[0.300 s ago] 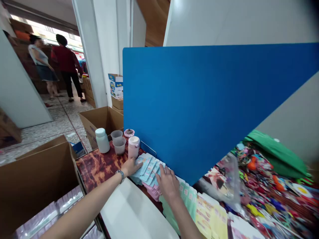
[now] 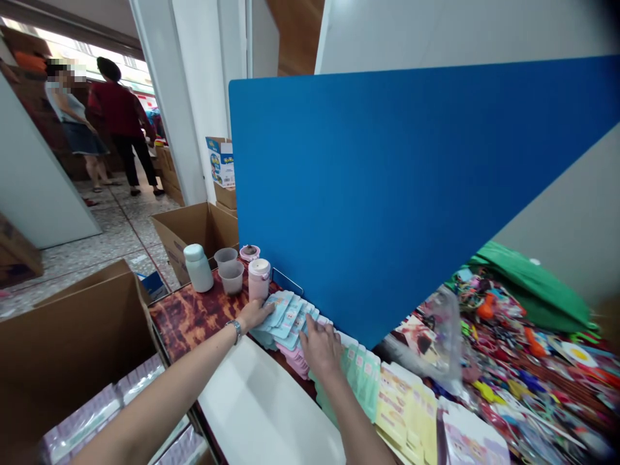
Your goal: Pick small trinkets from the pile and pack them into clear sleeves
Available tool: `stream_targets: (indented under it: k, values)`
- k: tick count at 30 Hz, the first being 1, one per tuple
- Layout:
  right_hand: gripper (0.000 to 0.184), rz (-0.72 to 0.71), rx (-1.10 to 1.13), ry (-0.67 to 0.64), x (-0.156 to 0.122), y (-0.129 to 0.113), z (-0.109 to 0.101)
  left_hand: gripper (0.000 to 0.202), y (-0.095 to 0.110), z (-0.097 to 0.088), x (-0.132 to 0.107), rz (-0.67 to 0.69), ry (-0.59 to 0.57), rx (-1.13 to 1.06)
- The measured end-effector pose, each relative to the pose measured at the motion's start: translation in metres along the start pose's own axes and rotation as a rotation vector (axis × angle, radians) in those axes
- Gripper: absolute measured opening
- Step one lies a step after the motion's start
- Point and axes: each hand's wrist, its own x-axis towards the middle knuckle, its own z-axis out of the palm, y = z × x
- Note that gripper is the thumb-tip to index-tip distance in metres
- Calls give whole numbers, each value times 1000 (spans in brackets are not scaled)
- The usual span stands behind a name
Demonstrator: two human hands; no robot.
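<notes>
Pale blue printed sachets [image 2: 285, 320]: one batch, fanned in overlapping rows on a marbled brown tabletop [image 2: 194, 320], just in front of a flat blue partition panel [image 2: 387, 194]. Under their right end I log pink sachets [image 2: 294, 360]. Further right, in a line, come mint green sachets [image 2: 361, 381], pale yellow sachets [image 2: 407, 407] and white-and-lilac sachets [image 2: 472, 439].

Left hand [image 2: 254, 315]: laid flat and narrow, fingers together, touching the left end of the blue sachets, nothing gripped. A metal wristwatch [image 2: 235, 329] sits on its wrist.

Right hand [image 2: 322, 349]: fingers spread wide, fingertips [image 2: 310, 326] resting on the blue sachets. From my feed I cannot tell whether it holds one.

Nearest the left hand: a pink tumbler with a white lid [image 2: 259, 279], two clear plastic cups [image 2: 231, 278], a white plastic bottle [image 2: 197, 268] and a small wire stand [image 2: 287, 281].

Under the forearms: a glossy white board [image 2: 261, 400].

Far left: an open cardboard box [image 2: 62, 342] holding wrapped lilac packages [image 2: 82, 420].

Right of the panel: a heap of multicoloured small goods [image 2: 523, 361], a green cloth [image 2: 527, 284] and a clear plastic bag [image 2: 436, 342].

Background: two people [image 2: 101, 116] standing in a tiled aisle.
</notes>
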Motion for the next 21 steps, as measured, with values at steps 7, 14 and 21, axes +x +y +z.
stream_targets:
  k: [7,14,21]
  values:
    - [52,-10,80,-10,7,-6,-5,34,0,-3,6,-47,-44,-79]
    - [53,-16,-38,-44,11,4,1,34,3,1,4,-56,-36,-62]
    - [56,-51,-144,40,9,10,6,31,12,-8,-12,-66,42,-36]
